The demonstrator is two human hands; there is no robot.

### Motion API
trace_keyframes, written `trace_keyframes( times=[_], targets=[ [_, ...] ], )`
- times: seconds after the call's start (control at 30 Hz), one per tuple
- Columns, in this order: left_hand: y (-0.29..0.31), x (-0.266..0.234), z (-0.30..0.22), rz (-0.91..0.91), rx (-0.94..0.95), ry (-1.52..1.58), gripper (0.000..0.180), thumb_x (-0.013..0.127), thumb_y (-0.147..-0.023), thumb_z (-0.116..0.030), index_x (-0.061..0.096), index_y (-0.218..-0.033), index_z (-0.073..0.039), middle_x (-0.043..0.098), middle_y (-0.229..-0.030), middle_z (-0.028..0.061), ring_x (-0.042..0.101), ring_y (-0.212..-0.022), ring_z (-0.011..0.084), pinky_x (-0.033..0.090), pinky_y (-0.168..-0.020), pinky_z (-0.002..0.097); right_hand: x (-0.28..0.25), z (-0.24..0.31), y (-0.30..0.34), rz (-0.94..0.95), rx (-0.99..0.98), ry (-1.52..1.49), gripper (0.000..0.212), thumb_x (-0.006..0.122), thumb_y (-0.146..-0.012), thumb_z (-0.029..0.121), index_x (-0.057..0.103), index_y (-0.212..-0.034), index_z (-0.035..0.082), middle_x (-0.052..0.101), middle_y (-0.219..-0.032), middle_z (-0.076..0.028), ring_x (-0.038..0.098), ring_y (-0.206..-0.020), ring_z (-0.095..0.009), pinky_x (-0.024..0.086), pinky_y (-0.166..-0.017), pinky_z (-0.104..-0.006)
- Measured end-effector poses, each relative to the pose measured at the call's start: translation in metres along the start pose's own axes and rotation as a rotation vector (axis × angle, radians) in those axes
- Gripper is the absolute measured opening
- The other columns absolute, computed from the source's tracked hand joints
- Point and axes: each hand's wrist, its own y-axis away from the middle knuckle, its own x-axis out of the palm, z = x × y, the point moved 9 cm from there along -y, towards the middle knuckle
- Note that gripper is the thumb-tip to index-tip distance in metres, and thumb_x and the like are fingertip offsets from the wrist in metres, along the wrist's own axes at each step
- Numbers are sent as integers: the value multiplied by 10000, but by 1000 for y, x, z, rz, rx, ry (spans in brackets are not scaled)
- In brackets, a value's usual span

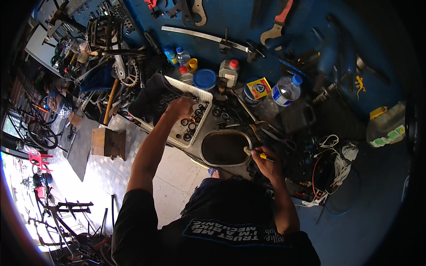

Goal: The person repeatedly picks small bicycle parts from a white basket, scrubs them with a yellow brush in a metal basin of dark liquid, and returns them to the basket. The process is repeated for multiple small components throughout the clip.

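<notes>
My left hand (181,107) is over a white plastic basket (205,98), its fingers curled down among the parts inside. Whatever those fingers hold, if anything, is hidden. Rings and small round parts (191,126) lie loose in the basket, many of them black, and a dark cloth (153,95) hangs over its far left side. My right hand (267,166) is closed around a brush (265,157) with a yellow and black handle. Its pale tip is at the right rim of an oval tub (202,151) that holds dark liquid.
Behind the basket stand a blue-lidded tub (204,79), a grey bottle with a red cap (229,72) and a clear bottle with a blue cap (286,91). Scissors (284,140) lie right of the oval tub. A wooden block (108,143) is to the left. Tools hang on the blue wall.
</notes>
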Motion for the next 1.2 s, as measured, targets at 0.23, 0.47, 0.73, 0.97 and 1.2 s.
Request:
trace_keyframes(
  times=[0.23, 0.47, 0.73, 0.97, 1.2],
  targets=[
    [41, -25, -3, -270, -225, 891, 184, 649, -1071, -175, 695, -1078, 3, 769, -1037, 194, 800, -893, 286, 651, -766, 383, 3, 30, 3, 32, -37, 123, 286, 792, -1024, 333, 741, -1080, 57, 791, -919, -81, 769, -850, -152, 592, -772, -308],
    [65, 1, -122, -138, -196, 1554, 264, 568, -1118, -141, 632, -1251, 77, 768, -1106, 175, 781, -904, 220, 653, -711, 332, 27, 42, -2, -45, -454, 377, 255, 817, -980, 298, 747, -1084, 77, 769, -887, -106, 772, -812, -286, 604, -743, -366],
    [81, 67, -167, 9, -298, 1330, 301, 573, -1076, -150, 698, -1279, 35, 807, -1103, 138, 750, -823, 158, 628, -615, 308, 12, 20, -26, 12, -215, 171, 238, 771, -1038, 274, 741, -1115, 51, 755, -834, -64, 735, -752, -150, 544, -668, -303],
    [79, 60, -175, -113, -172, 799, 327, 572, -1088, -121, 688, -1338, 56, 800, -1136, 152, 800, -947, 212, 679, -838, 338, 45, 59, -39, -34, -120, -24, 162, 731, -1063, 189, 739, -1142, 49, 733, -822, -74, 696, -777, -111, 548, -729, -288],
    [83, 67, -182, -23, -264, 1258, 298, 538, -1115, -43, 691, -1342, 76, 789, -1205, 175, 782, -1084, 223, 666, -925, 347, 31, 61, -40, -83, -183, -88, 246, 697, -1093, 280, 687, -1006, 50, 677, -797, -75, 666, -733, -174, 526, -688, -311]
  ],
)
